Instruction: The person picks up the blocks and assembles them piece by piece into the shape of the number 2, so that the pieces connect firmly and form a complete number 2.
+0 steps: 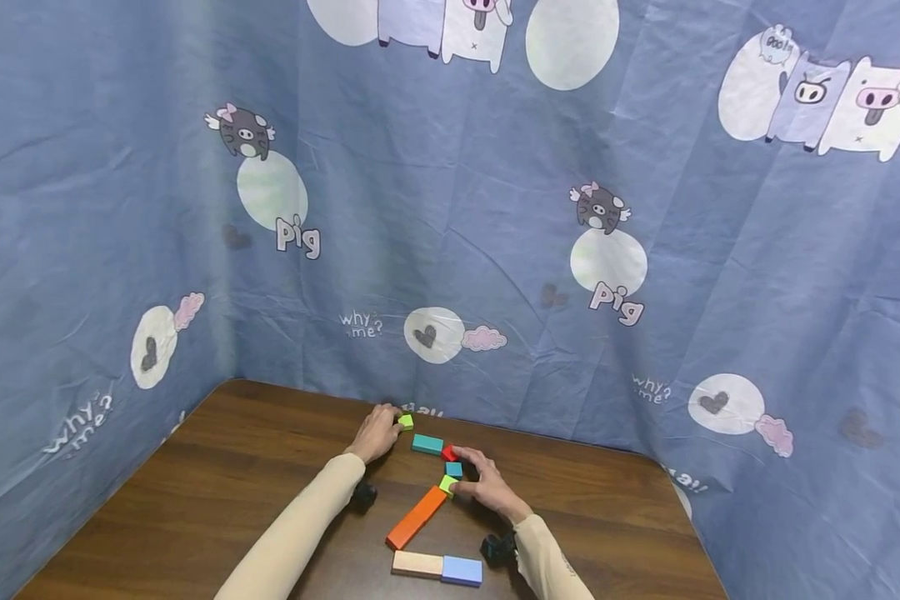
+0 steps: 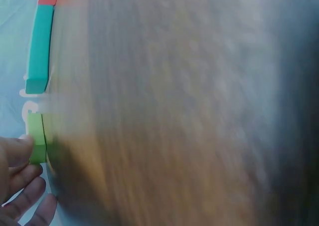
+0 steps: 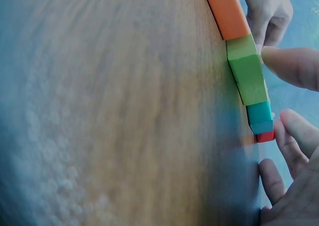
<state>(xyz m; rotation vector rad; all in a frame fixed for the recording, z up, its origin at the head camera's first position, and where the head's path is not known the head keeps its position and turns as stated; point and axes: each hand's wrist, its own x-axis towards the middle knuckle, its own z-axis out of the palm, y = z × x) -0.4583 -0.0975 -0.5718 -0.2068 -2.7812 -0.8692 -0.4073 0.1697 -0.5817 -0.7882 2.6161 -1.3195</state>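
Note:
At the far side of the table my left hand [image 1: 376,433] pinches a small lime-green block [image 1: 406,422], its thumb against the block in the left wrist view. Right of it lies a teal rectangular block [image 1: 427,443], then a small red block [image 1: 450,452]. My right hand [image 1: 497,490] has its thumb [image 3: 294,66] at a second lime-green block [image 3: 246,71], while its index fingertip reaches the red block. A small teal block [image 1: 453,470] sits between these two. A long orange block [image 1: 417,518] extends from the lime-green one toward the near side.
Nearer on the brown wooden table [image 1: 157,500] lie a pale wood block [image 1: 417,564] and a light-blue block [image 1: 462,571], end to end. A blue patterned curtain [image 1: 457,250] hangs behind the table. Dark wrist cameras [image 1: 498,548] sit below both hands.

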